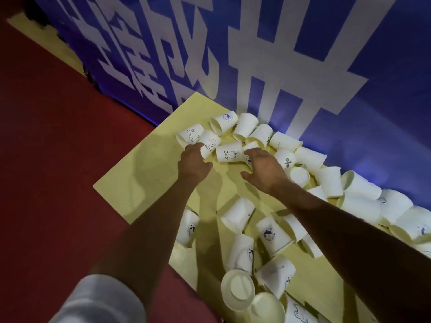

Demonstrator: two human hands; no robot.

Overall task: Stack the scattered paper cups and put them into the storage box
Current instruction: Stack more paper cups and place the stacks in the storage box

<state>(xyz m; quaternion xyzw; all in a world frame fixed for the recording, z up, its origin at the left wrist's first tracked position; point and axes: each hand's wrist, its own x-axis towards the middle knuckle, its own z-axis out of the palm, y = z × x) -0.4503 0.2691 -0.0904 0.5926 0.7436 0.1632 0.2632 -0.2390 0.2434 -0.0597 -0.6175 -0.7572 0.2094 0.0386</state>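
Paper cups (229, 153) partly beneath left hand (194, 163) and right hand (264, 170), grasp unclear

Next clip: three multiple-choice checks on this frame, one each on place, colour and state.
1. The white paper cup printed "Bear" lies: A) between the left hand and right hand; B) inside a box; C) on a chair.
2. The flat sheet under that cup is: A) black; B) yellow; C) green.
3. Most scattered white paper cups: A) form one stack; B) are crushed flat; C) lie loose on their sides.
Key: 1A, it sits between both hands; 2B, the sheet shows yellow; 3C, most lie tipped over.
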